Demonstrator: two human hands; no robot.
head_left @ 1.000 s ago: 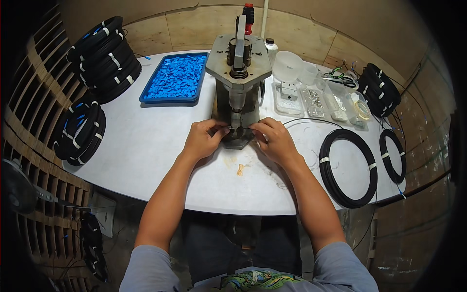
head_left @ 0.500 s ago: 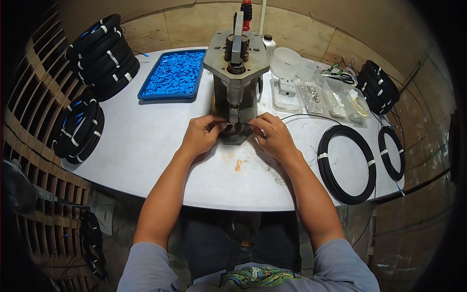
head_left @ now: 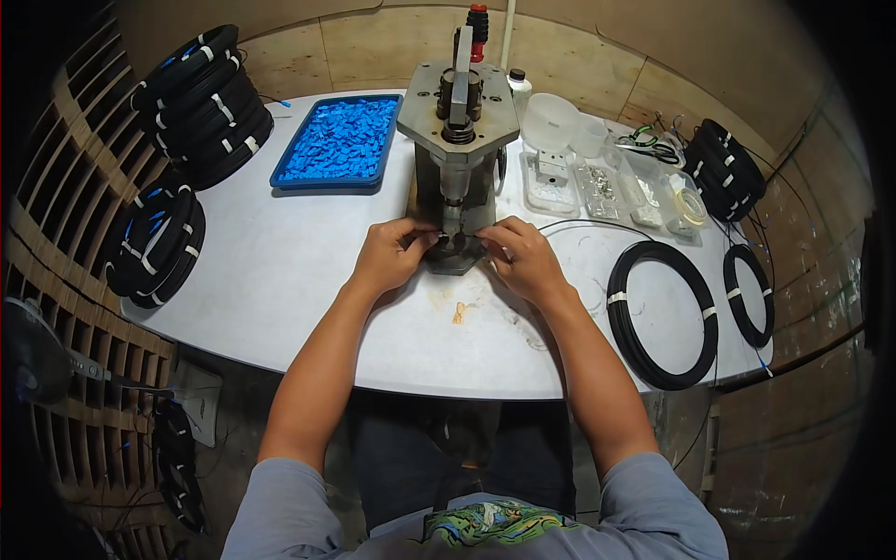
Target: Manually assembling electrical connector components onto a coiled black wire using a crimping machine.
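A metal bench press (head_left: 459, 103) stands in front of me, its ram (head_left: 453, 191) coming down to a small work spot above the base. To the left of that spot, my left hand (head_left: 390, 254) is closed in a pinch. What lies between its fingertips is too small to make out. From the right, my right hand (head_left: 520, 257) pinches a thin black cable (head_left: 597, 221) close to the ram. That cable arcs behind the hand toward a black cable coil (head_left: 621, 341) on the table. Its end at the press is hidden by my fingers and the tool.
Left of the press sits a blue tray (head_left: 327, 187) of small blue parts. Stacked cable coils (head_left: 201, 112) rise at the far left, with more coils (head_left: 154, 247) nearer. Clear plastic boxes (head_left: 597, 187) and cups (head_left: 549, 121) stand back right. A brown scrap (head_left: 458, 313) lies before the press.
My view has shifted slightly, so the whole scene sits a little differently. Both hands keep their pinch at the press with hardly any movement.
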